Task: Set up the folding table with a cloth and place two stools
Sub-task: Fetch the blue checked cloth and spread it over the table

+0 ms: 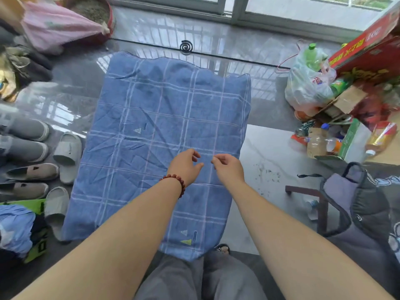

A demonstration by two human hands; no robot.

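Note:
A blue checked cloth (151, 131) lies spread flat and slightly creased in front of me, covering the surface beneath it completely, so the folding table itself is hidden. My left hand (186, 167), with a red bead bracelet at the wrist, and my right hand (230, 169) are close together over the cloth's near-right part. Their fingers are loosely curled and hold nothing. No stool is clearly visible.
Slippers (67, 152) and shoes line the floor at the left. A mosquito coil (186, 47) lies beyond the cloth's far edge. At the right are a plastic bag of bottles (307, 87), a red cardboard box (368, 44) and a dark wooden frame (307, 190) beside a grey padded bag (368, 208).

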